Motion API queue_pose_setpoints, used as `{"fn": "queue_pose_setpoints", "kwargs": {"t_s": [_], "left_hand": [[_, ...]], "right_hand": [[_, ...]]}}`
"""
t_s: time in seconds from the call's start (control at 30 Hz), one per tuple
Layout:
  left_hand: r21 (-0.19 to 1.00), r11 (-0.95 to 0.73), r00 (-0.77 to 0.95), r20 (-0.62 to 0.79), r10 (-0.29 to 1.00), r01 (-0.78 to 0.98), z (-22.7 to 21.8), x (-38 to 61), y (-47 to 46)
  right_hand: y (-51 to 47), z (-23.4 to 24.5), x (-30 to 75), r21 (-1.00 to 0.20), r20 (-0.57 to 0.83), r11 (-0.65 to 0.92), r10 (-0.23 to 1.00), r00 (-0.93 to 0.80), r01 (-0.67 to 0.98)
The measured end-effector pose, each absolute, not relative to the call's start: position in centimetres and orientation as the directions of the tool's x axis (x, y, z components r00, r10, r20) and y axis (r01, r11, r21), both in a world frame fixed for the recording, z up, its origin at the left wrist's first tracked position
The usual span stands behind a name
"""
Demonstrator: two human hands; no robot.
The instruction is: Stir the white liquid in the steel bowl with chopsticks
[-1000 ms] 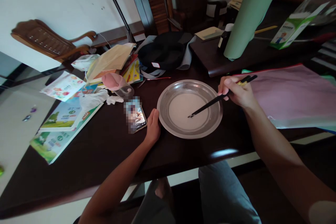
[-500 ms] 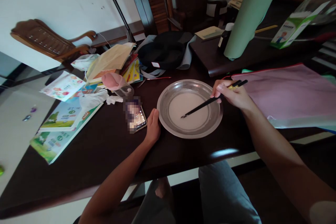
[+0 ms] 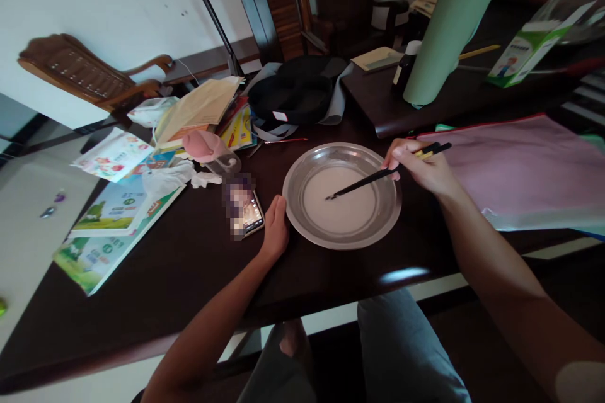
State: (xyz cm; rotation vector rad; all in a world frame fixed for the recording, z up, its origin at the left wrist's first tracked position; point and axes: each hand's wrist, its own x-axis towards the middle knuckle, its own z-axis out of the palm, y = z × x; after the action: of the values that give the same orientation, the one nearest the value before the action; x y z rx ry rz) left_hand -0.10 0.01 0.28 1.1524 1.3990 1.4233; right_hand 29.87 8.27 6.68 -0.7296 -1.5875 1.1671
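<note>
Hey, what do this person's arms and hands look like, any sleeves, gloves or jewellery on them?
The left forearm and right forearm are bare, no sleeves in view. The left hand and right hand wear no gloves; no watch, bracelet or ring can be made out, though the picture is dim.

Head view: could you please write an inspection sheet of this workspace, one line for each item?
Surface: dark wooden table, glossy, crowded at the back.
Job's things: round metal dish with a pale layer in its bottom; black chopsticks, tips in the dish.
Clutter: phone, picture books, black cloth, green flask, pink folder.
Hands: right hand grips the chopsticks; left hand lies open on the table, beside the dish rim.
Cables: thin red strand behind the dish; cannot tell what it is.
Surroundings: wooden chairs, white wall.
</note>
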Motion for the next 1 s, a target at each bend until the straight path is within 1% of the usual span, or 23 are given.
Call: {"fn": "queue_pose_setpoints", "kwargs": {"t_s": [0.07, 0.13, 0.2, 0.3, 0.4, 0.5, 0.57, 0.63, 0.73, 0.83, 0.93, 1.0], "left_hand": [[0.998, -0.050, -0.254, 0.058, 0.965, 0.039, 0.43, -0.02, -0.01], [0.999, -0.038, -0.255, 0.043, 0.966, 0.027, 0.52, 0.03, -0.03], [0.999, -0.036, -0.255, 0.044, 0.966, 0.035, 0.58, 0.04, -0.04], [0.997, -0.047, -0.258, 0.060, 0.964, 0.055, 0.57, 0.01, -0.03], [0.998, -0.049, -0.246, 0.059, 0.968, 0.047, 0.38, -0.05, 0.01], [0.999, -0.048, -0.239, 0.047, 0.970, 0.003, 0.07, -0.13, 0.05], [0.999, -0.045, -0.240, 0.040, 0.970, -0.018, -0.06, -0.16, 0.04], [0.999, -0.047, -0.240, 0.046, 0.970, 0.001, -0.02, -0.15, 0.02], [0.999, -0.048, -0.240, 0.052, 0.969, 0.021, 0.29, -0.06, -0.01], [0.999, -0.046, -0.240, 0.051, 0.969, 0.025, 0.52, 0.04, -0.03], [0.999, -0.046, -0.246, 0.048, 0.968, 0.017, 0.42, 0.06, -0.01], [0.999, -0.045, -0.247, 0.042, 0.968, -0.005, 0.31, 0.04, 0.00]], "right_hand": [[8.40, 6.74, 30.01, -0.920, 0.391, 0.369, 0.881, -0.268, -0.128], [8.45, 6.73, 30.15, -0.915, 0.399, 0.366, 0.879, -0.260, -0.167], [8.37, 6.68, 30.14, -0.924, 0.380, 0.344, 0.872, -0.310, -0.167], [8.19, 6.66, 29.92, -0.938, 0.346, 0.325, 0.861, -0.372, -0.121], [8.26, 6.75, 29.84, -0.930, 0.366, 0.357, 0.873, -0.324, -0.088], [8.45, 6.79, 30.01, -0.915, 0.403, 0.379, 0.878, -0.257, -0.141], [8.41, 6.77, 30.08, -0.916, 0.398, 0.364, 0.876, -0.272, -0.169], [8.21, 6.78, 29.98, -0.928, 0.372, 0.342, 0.867, -0.332, -0.147], [7.90, 6.93, 29.67, -0.938, 0.336, 0.342, 0.860, -0.383, -0.054], [8.03, 7.10, 29.63, -0.926, 0.366, 0.378, 0.873, -0.322, -0.027], [8.39, 7.03, 29.92, -0.916, 0.401, 0.389, 0.886, -0.234, -0.096], [8.46, 6.92, 30.04, -0.914, 0.404, 0.381, 0.885, -0.232, -0.140]]}}
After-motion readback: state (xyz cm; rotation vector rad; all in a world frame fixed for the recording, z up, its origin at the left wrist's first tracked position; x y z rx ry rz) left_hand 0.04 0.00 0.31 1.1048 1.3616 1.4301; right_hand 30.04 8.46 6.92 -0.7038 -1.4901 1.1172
